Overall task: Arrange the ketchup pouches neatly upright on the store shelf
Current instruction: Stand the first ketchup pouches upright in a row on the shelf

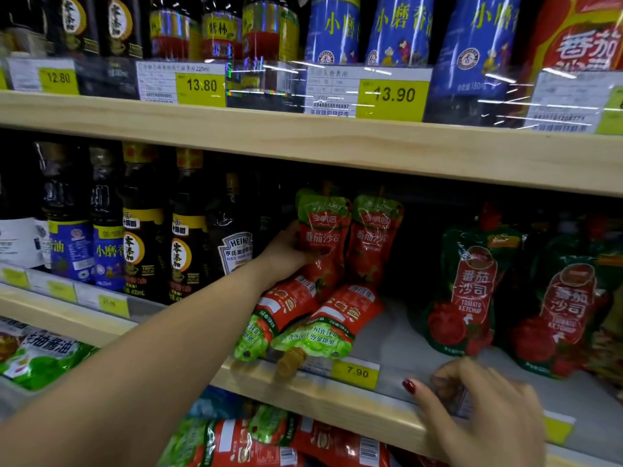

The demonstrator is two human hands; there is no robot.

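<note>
Red film crinkles under the left hand [286, 251], whose grip is closed around the left one of two upright red ketchup pouches [323, 230] standing side by side toward the back of the middle shelf [387, 332]. Two more red pouches [323, 315] lie flat in front of them, green tops and a gold cap [291, 360] hanging over the shelf's wooden front edge [337, 396]. The right hand [482, 409] rests on that front edge farther right, fingers loosely curled and holding nothing. Two green-and-red ketchup pouches [472, 291] stand upright toward the shelf's right end. Between the red pair and the green pair lies a bare strip of shelf running back from the edge. A yellow price tag [355, 372] sits on the front edge. Dark sauce bottles [145, 237] crowd the shelf's left side.
</note>
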